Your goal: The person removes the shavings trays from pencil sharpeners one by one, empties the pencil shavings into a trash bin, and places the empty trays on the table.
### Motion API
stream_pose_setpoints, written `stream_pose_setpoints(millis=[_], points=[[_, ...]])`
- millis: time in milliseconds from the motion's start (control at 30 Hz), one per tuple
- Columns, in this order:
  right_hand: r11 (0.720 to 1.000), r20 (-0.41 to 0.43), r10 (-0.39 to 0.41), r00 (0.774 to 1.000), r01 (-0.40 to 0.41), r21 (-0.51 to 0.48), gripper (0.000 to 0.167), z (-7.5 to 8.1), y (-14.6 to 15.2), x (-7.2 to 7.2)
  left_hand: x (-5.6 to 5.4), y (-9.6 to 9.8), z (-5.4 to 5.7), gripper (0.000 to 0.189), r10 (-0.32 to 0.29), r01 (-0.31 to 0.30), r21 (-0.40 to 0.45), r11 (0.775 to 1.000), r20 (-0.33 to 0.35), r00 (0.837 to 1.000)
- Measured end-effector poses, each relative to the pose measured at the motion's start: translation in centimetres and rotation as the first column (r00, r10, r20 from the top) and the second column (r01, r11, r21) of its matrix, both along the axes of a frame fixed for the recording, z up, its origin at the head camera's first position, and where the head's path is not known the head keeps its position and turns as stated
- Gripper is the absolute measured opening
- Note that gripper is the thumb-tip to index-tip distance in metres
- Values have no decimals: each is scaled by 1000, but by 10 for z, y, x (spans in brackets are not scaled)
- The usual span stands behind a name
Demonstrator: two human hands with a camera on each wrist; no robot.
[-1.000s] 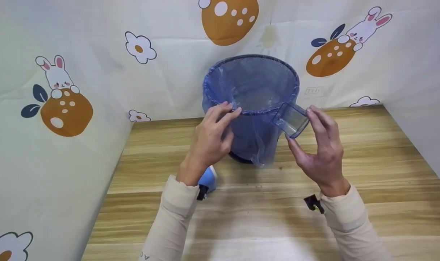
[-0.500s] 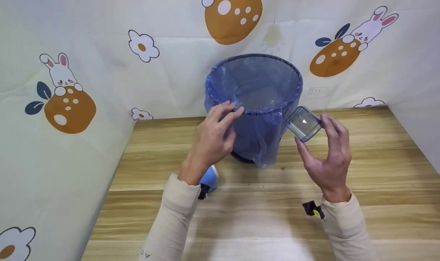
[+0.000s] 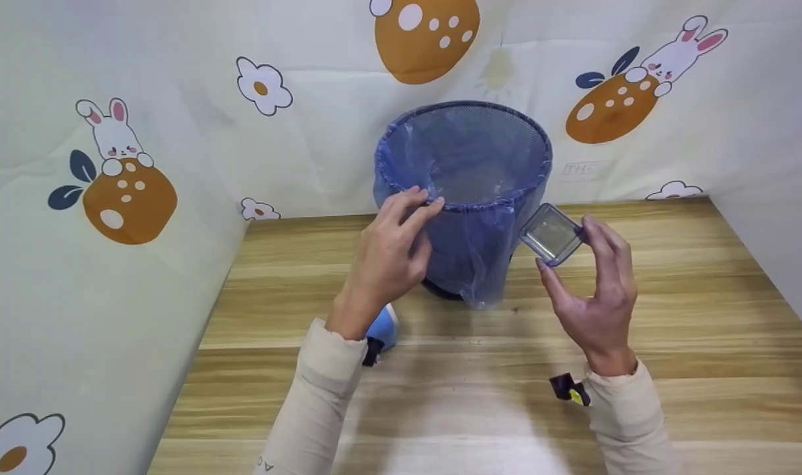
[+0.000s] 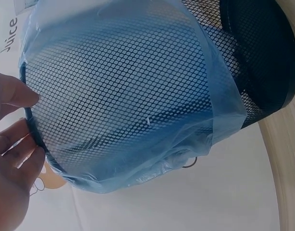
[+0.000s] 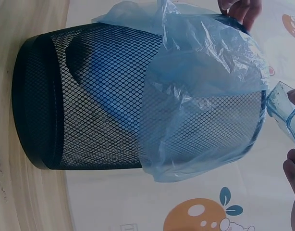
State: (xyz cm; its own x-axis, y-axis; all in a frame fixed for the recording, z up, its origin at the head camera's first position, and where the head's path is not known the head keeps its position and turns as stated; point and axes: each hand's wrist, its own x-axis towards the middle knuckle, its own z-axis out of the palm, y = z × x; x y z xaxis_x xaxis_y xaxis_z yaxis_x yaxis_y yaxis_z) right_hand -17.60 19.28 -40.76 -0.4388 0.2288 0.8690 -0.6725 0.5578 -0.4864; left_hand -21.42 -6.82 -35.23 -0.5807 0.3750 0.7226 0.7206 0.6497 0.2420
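A black wire-mesh wastebasket (image 5: 104, 96), lined with a blue plastic bag (image 3: 486, 251), stands at the back of the wooden surface. The bag is folded over its rim and hangs down outside. My left hand (image 3: 391, 254) grips the near rim, fingers over the edge; in the left wrist view its thumb presses the outer side. My right hand (image 3: 599, 300) pinches a small clear, blue-tinted square container (image 3: 551, 235) by its edges, thumb below and fingers at the right. The container is tilted just right of the basket. I cannot tell whether the two touch.
A blue and white object (image 3: 384, 326) lies partly hidden beneath the left wrist. Behind the basket rises a pale cloth wall (image 3: 321, 152) printed with rabbits, oranges and flowers. More wall encloses both sides of the wooden surface (image 3: 460, 402).
My right hand has drawn the container from the basket's right front rim to the right and slightly down, turning it as it moved. The left hand keeps its place on the rim.
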Motion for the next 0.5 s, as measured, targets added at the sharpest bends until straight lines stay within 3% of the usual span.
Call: stream_pose_setpoints(millis=[500], points=[[993,32,97,995,-99,66,70,-3,-1,7,1,0,-2,42,-19,18,66,998,8,1000]])
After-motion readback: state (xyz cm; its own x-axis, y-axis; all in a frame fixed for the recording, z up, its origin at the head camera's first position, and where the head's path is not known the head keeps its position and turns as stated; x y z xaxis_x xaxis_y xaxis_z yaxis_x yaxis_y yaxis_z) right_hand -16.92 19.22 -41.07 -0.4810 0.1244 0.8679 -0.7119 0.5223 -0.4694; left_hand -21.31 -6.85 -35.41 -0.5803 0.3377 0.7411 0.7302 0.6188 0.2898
